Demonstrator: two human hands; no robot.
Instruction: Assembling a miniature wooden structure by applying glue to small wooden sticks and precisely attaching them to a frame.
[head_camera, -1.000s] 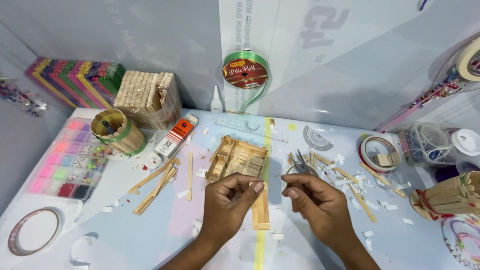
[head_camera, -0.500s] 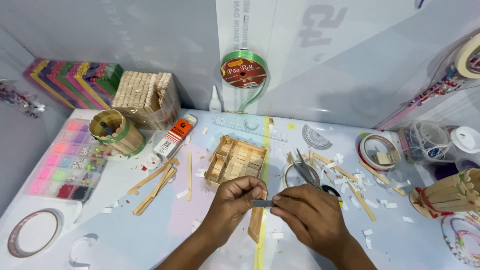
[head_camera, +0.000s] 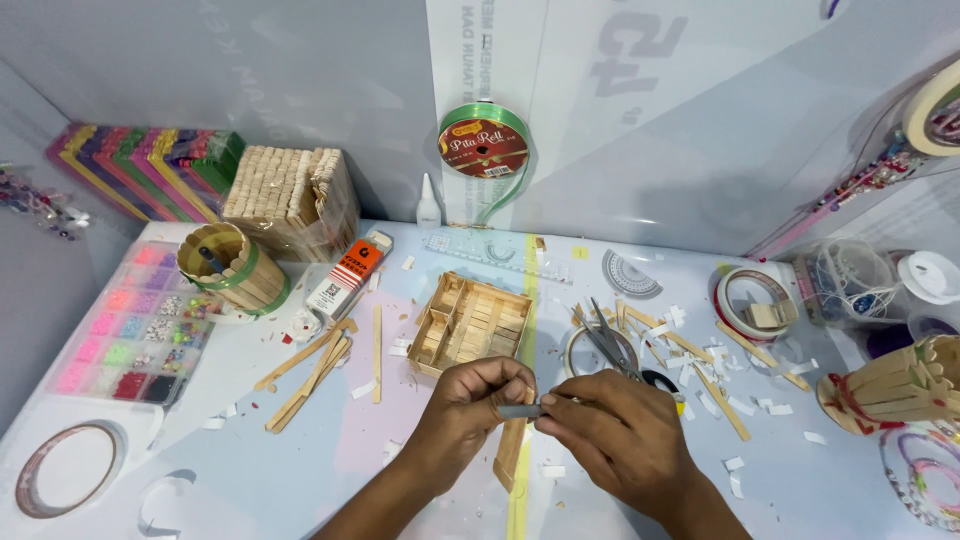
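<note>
My left hand (head_camera: 470, 410) and my right hand (head_camera: 615, 435) meet over the table's middle, both pinching a small grey strip (head_camera: 520, 411) between their fingertips. Just under them lies a wooden stick piece (head_camera: 510, 455) on a yellow line. Beyond my left hand sits a small tray-like box built of wooden sticks (head_camera: 470, 325). Scissors (head_camera: 612, 345) lie just past my right hand, next to a clear tape roll (head_camera: 580, 350).
Loose wooden sticks (head_camera: 315, 370) lie at the left, more sticks (head_camera: 700, 360) and white paper scraps at the right. A bead organiser (head_camera: 130, 330), stick cup (head_camera: 230, 265), stick bundle (head_camera: 290, 195), glue box (head_camera: 345, 275), green ribbon spool (head_camera: 483, 145) and tape rolls (head_camera: 752, 300) ring the area.
My hands were apart a second ago; they have come together and moved slightly toward me, now both pinching the grey strip above the stick piece.
</note>
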